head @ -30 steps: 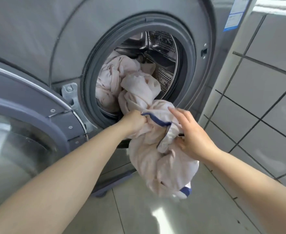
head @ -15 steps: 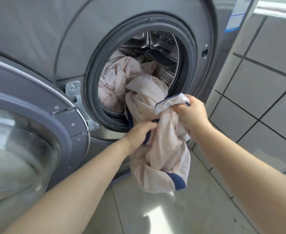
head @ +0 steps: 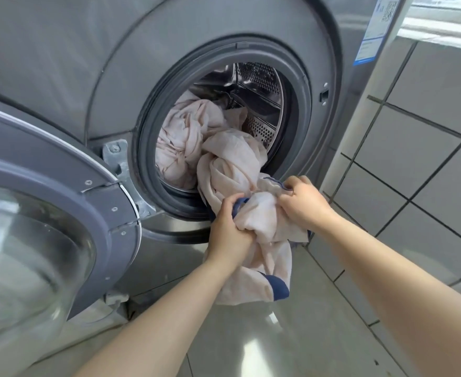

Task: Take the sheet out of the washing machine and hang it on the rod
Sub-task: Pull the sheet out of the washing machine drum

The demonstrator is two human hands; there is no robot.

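Left hand (head: 230, 235) and right hand (head: 303, 204) both gripping bunched folds of a pale pink sheet (head: 237, 164) with dark blue trim, just below the mouth of a grey washing machine (head: 74, 63). Part of the sheet hanging over the rubber seal (head: 147, 148) toward the tiled floor (head: 292, 349), the rest heaped inside the perforated drum (head: 262, 85). Glass door (head: 33, 240) swung open at left. Tiled wall (head: 428, 145) at right.

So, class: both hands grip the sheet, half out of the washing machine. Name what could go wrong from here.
1. The sheet's hanging blue-trimmed end is low over the tiled floor and may drag on it.
2. Much of it lies twisted inside the drum; pulling with the left hand and right hand might snag it on the rubber door seal.
3. The open door stands close to the left arm.
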